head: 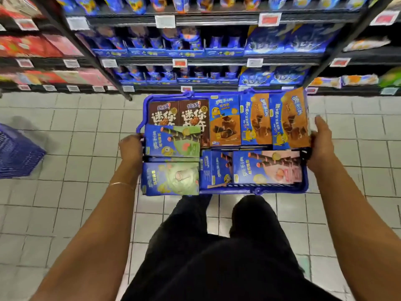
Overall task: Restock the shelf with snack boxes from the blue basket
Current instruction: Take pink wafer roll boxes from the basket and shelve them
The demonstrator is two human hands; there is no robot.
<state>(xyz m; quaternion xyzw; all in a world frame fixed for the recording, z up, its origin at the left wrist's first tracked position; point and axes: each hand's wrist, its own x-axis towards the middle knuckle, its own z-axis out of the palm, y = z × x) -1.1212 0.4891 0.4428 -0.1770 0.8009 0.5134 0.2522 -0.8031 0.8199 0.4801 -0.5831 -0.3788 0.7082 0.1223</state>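
Between our two outstretched arms hangs the blue basket (pixel 256 190), held level above our black trousers (pixel 206 246) and the pale tiled floor (pixel 65 148). Our left hand (pixel 131 148) is curled over the basket's left rim, knuckles up, with a thin bracelet (pixel 121 184) round the wrist. Our right hand (pixel 321 142) clasps the opposite end, one digit pointing up along the edge; the rest of its fingers are tucked out of sight against the basket wall. Both forearms reach forward and slightly inward, elbows low.

Snack boxes fill the basket: two brown boxes (pixel 163 114) stand at the far left, orange-and-blue boxes (pixel 256 120) lean beside them towards the right, and green boxes (pixel 173 141) and a pink box (pixel 269 168) lie flat nearer to us. One green box juts past the near left corner.

Just beyond the basket stands the shelf (pixel 217 61), its tiers lined with blue packs and price tags. A stack of blue baskets (pixel 17 153) sits on the floor at far left, blurred.
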